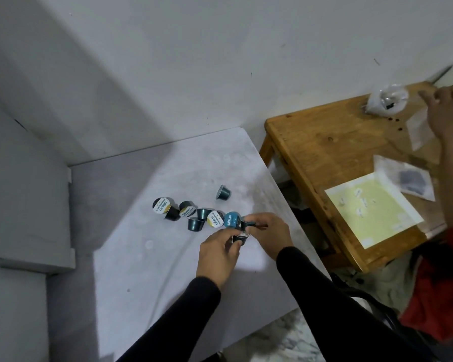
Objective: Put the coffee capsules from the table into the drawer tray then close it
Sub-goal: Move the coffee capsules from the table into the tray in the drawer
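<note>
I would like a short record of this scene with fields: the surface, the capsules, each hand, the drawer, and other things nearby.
surface: white marble-look table
capsules: loose cluster of dark capsules, some on their sides, one apart, one with a blue lid
left hand: left hand pinching a dark capsule
right hand: right hand holding another capsule
drawer: not in view
nearby: wooden table with a yellow sheet; another person's hand over it
</note>
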Motion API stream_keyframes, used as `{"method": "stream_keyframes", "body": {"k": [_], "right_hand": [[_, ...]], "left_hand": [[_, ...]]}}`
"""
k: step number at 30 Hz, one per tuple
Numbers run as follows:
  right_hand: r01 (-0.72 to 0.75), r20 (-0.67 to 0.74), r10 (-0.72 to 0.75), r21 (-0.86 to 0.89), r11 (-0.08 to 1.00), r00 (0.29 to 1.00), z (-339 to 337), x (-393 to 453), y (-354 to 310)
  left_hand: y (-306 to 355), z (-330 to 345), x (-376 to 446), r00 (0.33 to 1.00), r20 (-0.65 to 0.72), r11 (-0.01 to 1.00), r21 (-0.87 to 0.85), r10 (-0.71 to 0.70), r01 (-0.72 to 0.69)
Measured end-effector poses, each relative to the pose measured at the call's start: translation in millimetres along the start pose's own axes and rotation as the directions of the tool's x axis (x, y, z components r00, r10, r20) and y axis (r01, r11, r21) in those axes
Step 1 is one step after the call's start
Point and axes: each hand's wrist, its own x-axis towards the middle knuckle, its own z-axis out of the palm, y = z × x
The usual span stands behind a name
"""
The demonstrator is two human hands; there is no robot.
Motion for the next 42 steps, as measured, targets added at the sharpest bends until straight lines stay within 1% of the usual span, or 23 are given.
{"method": "stream_keyframes", "body": {"k": [2,3,6,10,14,18,21,23,26,30,33,35,37,42], "right_hand": [[-0.022,-0.021,0.023,0.061,0.998,1.000,0,-3,5],[-0.024,-0.020,0.026,0.065,0.998,0.999,0,-5,7],[-0.025,-0.026,0.027,0.051,0.998,0.999,2,-8,11],[-0.068,-0.061,0.071,0.036,0.997,0.996,4,-11,13],[-0.121,-0.093,0.126,0.057,0.991,0.988,3,-13,13],[-0.171,-0.087,0.183,0.125,0.977,0.979,-3,-17,13],[-0.170,-0.084,0.187,0.181,0.969,0.979,-7,-24,8],[-0.130,-0.090,0.148,0.182,0.975,0.985,-12,-29,1],[-0.037,-0.094,0.050,0.139,0.990,0.994,-22,-39,-15],[0.093,-0.092,-0.082,0.118,0.989,0.992,-30,-57,-39],[0.255,-0.079,-0.249,0.087,0.963,0.965,-30,-77,-55],[0.290,-0.038,-0.287,0.140,0.947,0.957,-28,-94,-67],[0.304,0.017,-0.311,0.170,0.937,0.950,-22,-110,-79],[0.408,0.164,-0.428,0.145,0.902,0.889,2,-150,-119]], "left_hand": [[-3,-2,-4,0.999,-0.029,0.999,-0.032,-0.022,0.021],[-4,-2,-5,0.999,-0.040,0.999,-0.040,-0.030,0.028],[-3,-4,-8,0.995,-0.040,0.992,-0.097,-0.088,0.083],[0,-5,-7,0.984,-0.037,0.965,-0.205,-0.175,0.164],[1,-6,-4,0.973,-0.051,0.948,-0.241,-0.225,0.206],[2,-9,-5,0.958,-0.071,0.926,-0.286,-0.278,0.247],[6,-15,-10,0.957,-0.073,0.918,-0.312,-0.281,0.246],[12,-22,-14,0.963,-0.082,0.925,-0.310,-0.257,0.221],[23,-37,-18,0.975,-0.101,0.945,-0.284,-0.199,0.163],[39,-67,-29,0.991,-0.131,0.985,-0.169,-0.037,0.014],[48,-96,-47,0.988,-0.130,0.993,-0.079,0.079,-0.089],[49,-118,-61,0.983,-0.125,0.991,0.006,0.135,-0.135],[46,-141,-76,0.982,-0.101,0.986,0.073,0.158,-0.152],[33,-204,-112,0.987,-0.016,0.977,0.147,0.160,-0.156]]}}
